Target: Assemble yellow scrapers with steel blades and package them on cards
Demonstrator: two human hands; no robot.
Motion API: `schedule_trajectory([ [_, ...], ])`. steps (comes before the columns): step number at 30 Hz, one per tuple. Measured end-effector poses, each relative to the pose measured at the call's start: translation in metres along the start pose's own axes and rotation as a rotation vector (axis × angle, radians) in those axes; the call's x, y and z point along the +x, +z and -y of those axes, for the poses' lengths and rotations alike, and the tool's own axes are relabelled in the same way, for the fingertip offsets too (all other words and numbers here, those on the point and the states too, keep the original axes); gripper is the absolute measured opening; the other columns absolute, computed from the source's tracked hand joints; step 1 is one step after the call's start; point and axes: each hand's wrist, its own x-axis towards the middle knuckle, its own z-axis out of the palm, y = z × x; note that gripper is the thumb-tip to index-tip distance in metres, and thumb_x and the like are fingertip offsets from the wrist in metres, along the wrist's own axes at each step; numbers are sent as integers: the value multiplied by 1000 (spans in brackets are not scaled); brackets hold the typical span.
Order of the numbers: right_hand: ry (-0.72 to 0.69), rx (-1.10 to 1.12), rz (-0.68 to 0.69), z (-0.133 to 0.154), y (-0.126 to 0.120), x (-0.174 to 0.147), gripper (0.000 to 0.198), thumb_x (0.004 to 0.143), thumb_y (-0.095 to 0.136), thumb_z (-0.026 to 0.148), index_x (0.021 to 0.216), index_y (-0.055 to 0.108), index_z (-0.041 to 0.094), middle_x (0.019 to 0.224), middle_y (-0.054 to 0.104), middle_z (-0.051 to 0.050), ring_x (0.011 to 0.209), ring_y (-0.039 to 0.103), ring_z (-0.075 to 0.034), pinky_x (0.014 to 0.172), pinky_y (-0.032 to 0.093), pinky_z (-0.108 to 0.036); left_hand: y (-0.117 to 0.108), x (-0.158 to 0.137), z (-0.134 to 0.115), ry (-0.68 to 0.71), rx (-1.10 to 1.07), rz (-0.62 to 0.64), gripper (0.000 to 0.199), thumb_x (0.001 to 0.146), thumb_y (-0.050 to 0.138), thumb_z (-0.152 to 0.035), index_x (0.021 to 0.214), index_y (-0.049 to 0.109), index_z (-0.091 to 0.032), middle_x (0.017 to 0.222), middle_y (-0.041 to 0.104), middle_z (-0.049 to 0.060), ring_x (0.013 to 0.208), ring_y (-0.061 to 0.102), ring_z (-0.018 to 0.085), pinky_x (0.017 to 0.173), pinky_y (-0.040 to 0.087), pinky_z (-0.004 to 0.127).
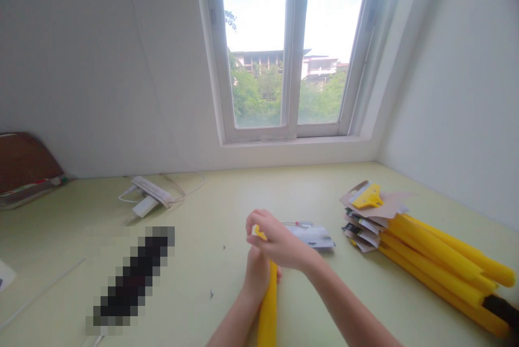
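Observation:
A long yellow handle [267,312] stands out from the bottom edge of the view towards the middle of the table. My left hand [258,271] is closed around it near its far end. Above that, my right hand [272,236] curls its thumb and fingers about a small yellow end piece [260,232], mostly hidden by the fingers. Two small screws, a nearer screw [211,294] and a farther screw [224,247], lie on the table left of my hands. Just beyond my right hand is a flat grey-white packet [314,238], with a thin red-and-metal tool [302,224] by it.
On the right lies a pile of yellow handles [441,260], with yellow scraper heads [368,195] and cards at their far end. A power strip [152,191] with cables rests near the wall. A dark, pixelated object [135,279] is at left. A window [290,55] is ahead.

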Motion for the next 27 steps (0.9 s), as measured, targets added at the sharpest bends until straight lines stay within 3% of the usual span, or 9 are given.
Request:
schedule_trajectory([
  [3, 66, 14, -56, -31, -30, -25, 4, 73, 50, 16, 73, 53, 18, 91, 51, -3, 93, 45, -15, 85, 33, -30, 3, -3, -5, -101, -349, 108, 45, 82, 23, -41, 74, 55, -11, 52, 54, -1, 34, 43, 8, 33, 35, 20],
  [6, 157, 55, -25, -56, -36, -42, 2, 70, 54, 18, 69, 55, 17, 89, 52, -3, 89, 47, -16, 83, 35, -29, 4, -4, -7, -152, -552, 116, 35, 78, 30, -39, 66, 50, -13, 45, 51, -2, 28, 39, 7, 29, 30, 18],
  [14, 230, 221, -36, -64, -21, -43, 5, 65, 55, 15, 68, 60, 16, 84, 55, -3, 77, 51, -13, 65, 40, -21, 2, -5, -8, -147, -551, 114, 34, 77, 32, -38, 69, 51, -12, 47, 53, -1, 30, 40, 6, 30, 32, 18],
  [22, 396, 353, -100, -72, -15, -41, 7, 60, 55, 16, 61, 62, 13, 61, 58, -1, 59, 51, -11, 55, 38, -21, 2, -5, -6, -128, -552, 113, 34, 76, 34, -41, 70, 50, -12, 47, 53, -1, 31, 42, 8, 30, 32, 18],
  [27, 513, 560, -119, -73, -11, -39, 13, 54, 60, 15, 66, 59, 14, 52, 53, 4, 50, 47, -8, 49, 35, -20, 1, -5, -8, -124, -548, 117, 33, 76, 34, -40, 68, 51, -12, 47, 53, -1, 31, 41, 7, 31, 32, 18],
])
